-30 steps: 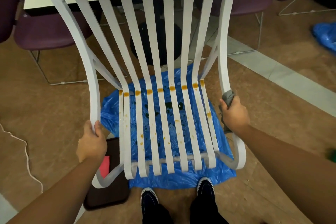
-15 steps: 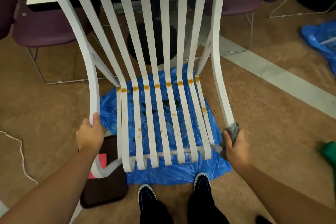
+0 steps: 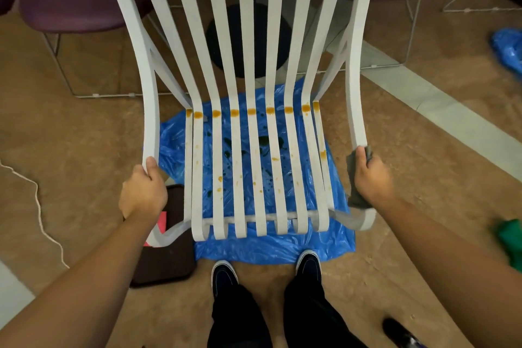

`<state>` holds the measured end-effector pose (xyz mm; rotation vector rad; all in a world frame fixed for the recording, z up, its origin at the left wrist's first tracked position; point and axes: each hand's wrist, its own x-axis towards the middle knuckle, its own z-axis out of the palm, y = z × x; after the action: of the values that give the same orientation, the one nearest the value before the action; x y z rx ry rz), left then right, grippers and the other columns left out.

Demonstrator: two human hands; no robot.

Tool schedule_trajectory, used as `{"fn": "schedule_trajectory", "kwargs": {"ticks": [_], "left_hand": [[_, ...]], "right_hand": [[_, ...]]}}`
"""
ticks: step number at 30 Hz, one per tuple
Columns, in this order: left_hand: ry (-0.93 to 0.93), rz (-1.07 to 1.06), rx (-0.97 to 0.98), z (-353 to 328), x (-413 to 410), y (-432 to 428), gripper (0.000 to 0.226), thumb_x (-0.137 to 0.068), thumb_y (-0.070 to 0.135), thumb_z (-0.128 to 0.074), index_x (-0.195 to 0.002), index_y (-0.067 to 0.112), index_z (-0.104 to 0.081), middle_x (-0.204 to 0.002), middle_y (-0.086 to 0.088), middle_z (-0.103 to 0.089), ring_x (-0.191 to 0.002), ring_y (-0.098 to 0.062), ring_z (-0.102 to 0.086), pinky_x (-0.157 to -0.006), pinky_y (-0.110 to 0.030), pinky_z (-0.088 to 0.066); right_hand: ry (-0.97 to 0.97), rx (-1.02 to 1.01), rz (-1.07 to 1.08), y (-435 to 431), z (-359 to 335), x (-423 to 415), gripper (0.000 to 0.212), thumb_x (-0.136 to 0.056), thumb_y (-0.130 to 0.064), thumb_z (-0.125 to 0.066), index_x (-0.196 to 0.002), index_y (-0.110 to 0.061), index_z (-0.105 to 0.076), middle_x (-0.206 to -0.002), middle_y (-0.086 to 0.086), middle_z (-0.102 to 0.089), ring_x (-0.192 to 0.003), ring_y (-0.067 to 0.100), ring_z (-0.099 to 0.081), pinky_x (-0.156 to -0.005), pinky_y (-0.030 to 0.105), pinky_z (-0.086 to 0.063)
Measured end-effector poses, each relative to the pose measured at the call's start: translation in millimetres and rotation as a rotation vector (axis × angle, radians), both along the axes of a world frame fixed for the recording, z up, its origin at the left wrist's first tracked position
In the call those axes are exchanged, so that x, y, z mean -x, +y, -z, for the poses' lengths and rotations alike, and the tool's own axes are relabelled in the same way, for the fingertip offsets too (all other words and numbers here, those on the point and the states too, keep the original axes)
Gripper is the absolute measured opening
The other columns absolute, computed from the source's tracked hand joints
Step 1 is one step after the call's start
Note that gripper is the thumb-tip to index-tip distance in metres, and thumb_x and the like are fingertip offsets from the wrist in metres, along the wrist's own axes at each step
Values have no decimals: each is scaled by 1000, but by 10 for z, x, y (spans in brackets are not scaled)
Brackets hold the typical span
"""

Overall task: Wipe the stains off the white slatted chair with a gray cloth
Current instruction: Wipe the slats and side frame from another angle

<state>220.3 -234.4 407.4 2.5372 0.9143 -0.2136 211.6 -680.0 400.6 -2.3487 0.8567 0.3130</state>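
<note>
A: We list the white slatted chair (image 3: pixel 237 150), standing on a blue plastic sheet (image 3: pixel 268 248), there for drips, we judge.
B: Next, the left hand (image 3: pixel 142 195) grips its left rail, steadying. The right hand (image 3: pixel 371 181) clasps the gray cloth (image 3: pixel 356 200) round the right rail, and orange stains (image 3: pixel 251 111) dot the seat.

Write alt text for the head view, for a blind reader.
A person looking down grips a white slatted chair by its side rails, the left hand bare, the right hand holding a gray cloth against the right rail. Orange stains dot the seat slats; a blue plastic sheet lies on the floor beneath.
</note>
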Motion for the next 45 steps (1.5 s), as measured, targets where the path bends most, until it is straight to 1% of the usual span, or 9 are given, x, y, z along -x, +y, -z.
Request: {"fn": "schedule_trajectory", "kwargs": {"ticks": [8,14,20,26,30,34,37,42,45], "left_hand": [[-21,-8,57,41,-22,50,65,-104,59,-18,-90,6,-53,-76,-11,-55,-77,-33,-55,-72,-45,-42],[-32,5,117,17,-30,54,61,-104,57,-21,-80,9,-51,-71,-14,-58,-66,-28,-56,-65,-43,-45],[-39,15,116,2,-33,36,60,-105,54,-22,-81,7,-51,-70,-14,-58,-64,-26,-56,-62,-40,-42],[-28,3,108,37,-22,54,61,-104,55,-22,-88,5,-53,-72,-13,-58,-66,-26,-55,-64,-41,-42],[-34,-9,142,9,-23,53,59,-104,56,-24,-85,7,-53,-73,-13,-58,-67,-27,-55,-65,-41,-43],[-44,-13,160,-54,-12,21,56,-105,53,-28,-82,6,-50,-72,-15,-56,-62,-24,-52,-54,-33,-35],[-43,-16,162,-58,-11,26,56,-105,54,-29,-89,5,-51,-73,-11,-53,-62,-20,-49,-54,-34,-33],[-35,-13,168,-34,8,51,56,-103,58,-28,-93,8,-51,-76,-9,-53,-65,-20,-49,-59,-36,-37],[-51,2,181,-79,28,36,50,-105,55,-29,-95,9,-49,-73,-2,-47,-65,-17,-44,-59,-35,-33]], "right_hand": [[17,157,-76,-6,41,-1141,67,-100,-62,-16,-117,-7,-49,-107,22,-64,-94,40,-62,-83,47,-51],[-45,45,-119,-5,-167,-1971,65,-101,-61,-28,-133,-5,-34,-124,24,-59,-110,43,-59,-86,47,-46],[-157,2,-148,7,-306,-2371,56,-101,-57,-34,-129,-8,-32,-120,21,-60,-107,40,-61,-89,51,-52],[-106,22,-107,27,-198,-2089,51,-102,-55,-36,-129,-11,-34,-114,18,-63,-98,38,-63,-80,48,-53],[-50,43,-88,26,-53,-1667,40,-100,-59,-36,-112,-21,-34,-98,10,-62,-85,33,-64,-78,52,-57],[-11,27,-90,-18,18,-1333,39,-97,-63,-37,-108,-25,-34,-97,9,-64,-83,31,-65,-78,52,-58],[-1,0,-79,-20,23,-1098,42,-96,-63,-39,-110,-24,-38,-96,8,-64,-81,29,-66,-76,50,-59],[6,-40,-45,-2,9,-662,42,-98,-60,-42,-110,-20,-43,-90,6,-64,-74,23,-66,-63,39,-59],[21,-45,-40,23,-27,-371,44,-98,-62,-41,-110,-20,-44,-86,2,-61,-71,19,-65,-51,28,-49]]}}
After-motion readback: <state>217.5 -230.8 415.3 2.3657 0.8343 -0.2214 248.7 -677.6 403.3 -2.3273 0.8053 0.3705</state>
